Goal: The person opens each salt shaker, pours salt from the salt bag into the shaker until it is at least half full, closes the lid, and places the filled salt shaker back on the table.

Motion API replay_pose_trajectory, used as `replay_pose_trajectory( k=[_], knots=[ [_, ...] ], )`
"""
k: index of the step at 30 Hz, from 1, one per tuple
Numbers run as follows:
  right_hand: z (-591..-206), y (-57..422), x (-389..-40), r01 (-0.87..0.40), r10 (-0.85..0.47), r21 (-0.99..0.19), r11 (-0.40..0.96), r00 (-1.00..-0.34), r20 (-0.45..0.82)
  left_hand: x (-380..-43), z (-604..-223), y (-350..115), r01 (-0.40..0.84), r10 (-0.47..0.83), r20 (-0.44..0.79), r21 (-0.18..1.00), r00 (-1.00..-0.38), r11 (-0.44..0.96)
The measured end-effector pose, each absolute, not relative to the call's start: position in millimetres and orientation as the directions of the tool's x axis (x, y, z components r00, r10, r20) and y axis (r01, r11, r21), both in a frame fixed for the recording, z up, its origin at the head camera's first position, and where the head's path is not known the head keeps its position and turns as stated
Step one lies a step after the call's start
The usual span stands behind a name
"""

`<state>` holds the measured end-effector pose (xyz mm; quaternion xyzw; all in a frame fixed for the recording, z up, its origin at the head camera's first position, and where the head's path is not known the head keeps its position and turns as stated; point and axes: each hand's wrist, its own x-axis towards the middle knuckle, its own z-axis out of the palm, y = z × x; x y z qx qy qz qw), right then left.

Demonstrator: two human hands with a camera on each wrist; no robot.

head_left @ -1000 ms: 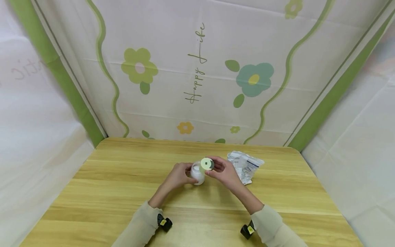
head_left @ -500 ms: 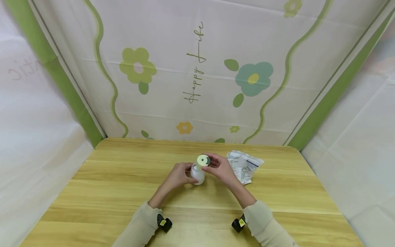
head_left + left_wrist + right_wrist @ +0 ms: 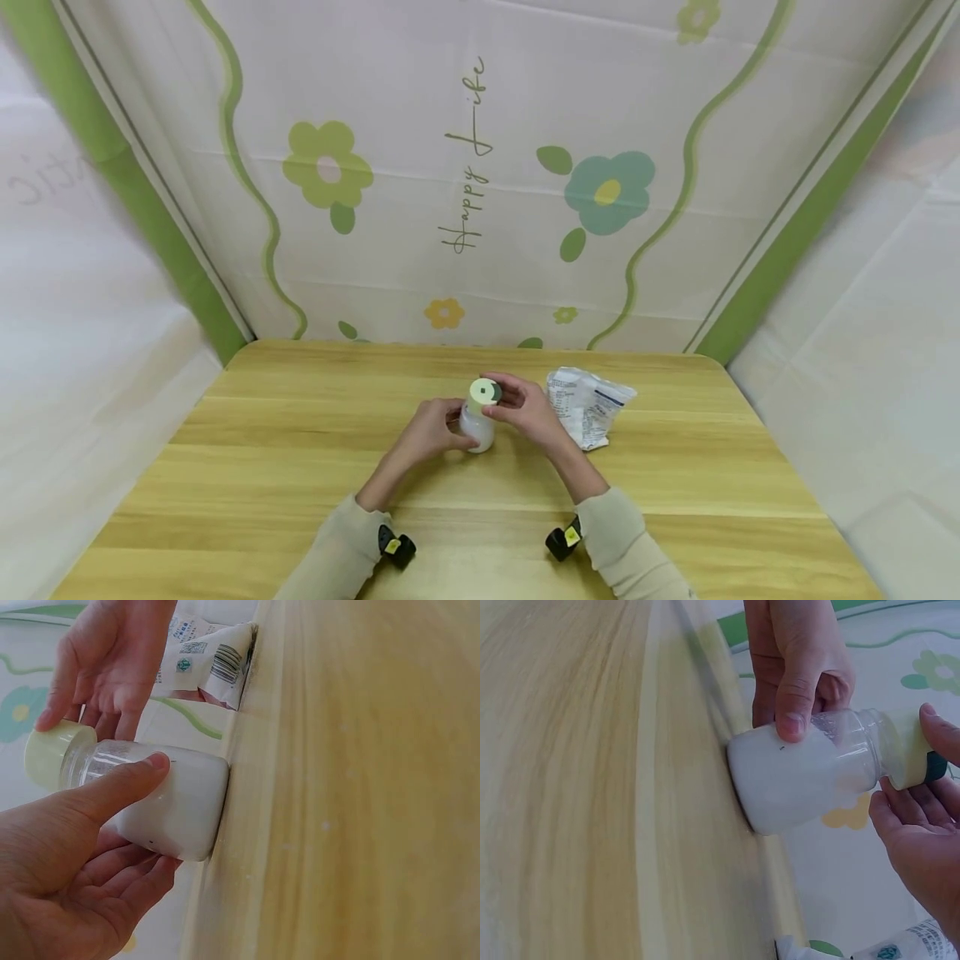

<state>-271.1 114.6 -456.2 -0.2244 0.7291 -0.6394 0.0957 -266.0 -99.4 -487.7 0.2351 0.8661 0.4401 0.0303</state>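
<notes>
A clear jar point(image 3: 187, 795) mostly filled with a white substance stands upright on the wooden table. My left hand point(image 3: 429, 432) grips its body, thumb on the near side and fingers round the far side. In my right hand point(image 3: 529, 412) is a pale yellow-green lid point(image 3: 906, 748) with a dark green patch, pinched between thumb and fingers. The lid sits over the jar's mouth, its lower edge right at the glass neck in both wrist views.
A crumpled white printed packet point(image 3: 588, 408) lies right of the jar, close to my right hand. The wooden table point(image 3: 300, 417) ends at a patterned fabric wall point(image 3: 405, 250), with fabric walls on both sides.
My right hand has moved left and brought the lid from beside the jar's mouth to over it. The left hand keeps its hold on the jar.
</notes>
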Motion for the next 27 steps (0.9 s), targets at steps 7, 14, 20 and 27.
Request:
replay_pose_trajectory(
  k=[7, 14, 20, 27],
  knots=[
    [-458.5, 116.1, -271.0, -0.222, -0.457, -0.971, 0.087, -0.875, 0.159, -266.4, -489.1, -96.5, 0.387, 0.436, 0.165, 0.780, -0.885, 0.492],
    [-460.3, 115.2, -270.7, -0.228, -0.474, -0.970, 0.086, -0.866, 0.161, -265.2, -489.1, -96.3, 0.380, 0.430, 0.164, 0.789, -0.888, 0.484],
    [-463.1, 112.5, -272.4, -0.214, -0.507, -0.974, 0.073, -0.849, 0.149, -265.5, -491.8, -99.0, 0.379, 0.429, 0.158, 0.781, -0.889, 0.497],
    [-461.9, 111.8, -274.7, -0.228, -0.504, -0.971, 0.073, -0.849, 0.161, -266.1, -489.8, -98.7, 0.376, 0.421, 0.165, 0.788, -0.892, 0.488]
  ],
)
